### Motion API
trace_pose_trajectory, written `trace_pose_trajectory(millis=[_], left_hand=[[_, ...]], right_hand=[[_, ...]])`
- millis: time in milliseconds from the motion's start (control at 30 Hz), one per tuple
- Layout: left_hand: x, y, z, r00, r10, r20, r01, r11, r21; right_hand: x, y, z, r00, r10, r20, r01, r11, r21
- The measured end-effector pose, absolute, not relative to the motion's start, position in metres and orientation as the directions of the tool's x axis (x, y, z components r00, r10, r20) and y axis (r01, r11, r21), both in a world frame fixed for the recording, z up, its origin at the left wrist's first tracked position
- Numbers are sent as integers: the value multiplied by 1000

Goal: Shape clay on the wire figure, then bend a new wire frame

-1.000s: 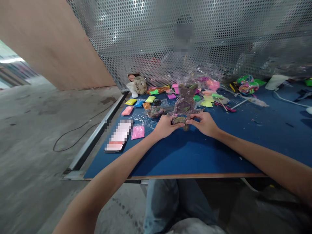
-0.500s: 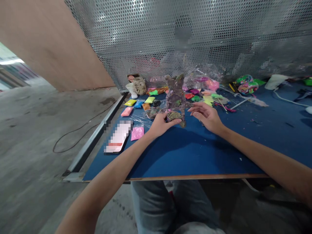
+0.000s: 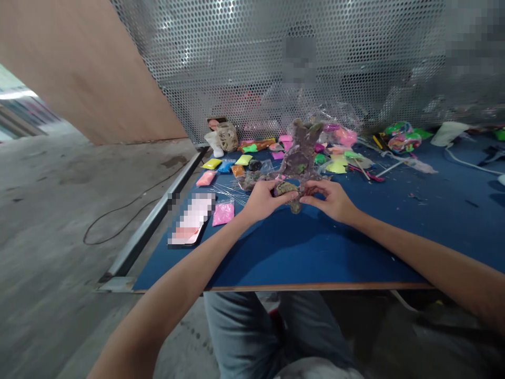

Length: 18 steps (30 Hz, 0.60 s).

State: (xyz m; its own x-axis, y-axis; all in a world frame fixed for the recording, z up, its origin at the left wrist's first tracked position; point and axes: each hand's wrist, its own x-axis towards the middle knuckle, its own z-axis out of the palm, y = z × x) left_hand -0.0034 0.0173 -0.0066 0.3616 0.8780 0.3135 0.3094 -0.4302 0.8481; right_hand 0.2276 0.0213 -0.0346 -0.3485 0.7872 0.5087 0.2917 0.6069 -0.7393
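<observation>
A mottled brown-purple clay figure [image 3: 296,160] with ear-like points on top is held above the blue table, leaning to the right. My left hand [image 3: 266,201] is closed around its lower left part, thumb pressed over a greenish-brown rounded lump [image 3: 284,188]. My right hand [image 3: 330,201] has its thumb and fingertips pinched at the figure's lower right side. Whether a separate small piece lies between those fingertips is hidden. Behind my left hand rests another lumpy clay piece [image 3: 249,181], beside thin wires [image 3: 229,193].
Small bags of coloured clay, including a pink bag [image 3: 223,213] and a yellow bag [image 3: 212,163], lie on the blue table [image 3: 276,258]. A phone [image 3: 191,220] lies at the left. A perforated metal panel [image 3: 252,63] rises behind. White cups [image 3: 448,133] and sticks are farther back.
My right hand has moved left from beside the figure and closed its fingertips on the lower right side. The figure has tipped rightward in my left hand.
</observation>
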Motion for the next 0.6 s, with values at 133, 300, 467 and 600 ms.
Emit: trace_pose_trajectory(millis=[133,300,467,600], left_hand=[[0,16,-4,364,874,323,395,-459,796],[3,15,-6,339,863,374,450,-498,741],[3,17,-9,365,862,352,480,-498,722],[1,19,-14,394,874,284,473,-458,753]], right_hand=[[224,17,-34,-352,800,486,302,588,-750],[222,17,-37,-330,823,463,274,553,-787],[225,21,-36,-254,852,458,287,519,-805],[225,18,-33,-275,849,452,311,523,-794]])
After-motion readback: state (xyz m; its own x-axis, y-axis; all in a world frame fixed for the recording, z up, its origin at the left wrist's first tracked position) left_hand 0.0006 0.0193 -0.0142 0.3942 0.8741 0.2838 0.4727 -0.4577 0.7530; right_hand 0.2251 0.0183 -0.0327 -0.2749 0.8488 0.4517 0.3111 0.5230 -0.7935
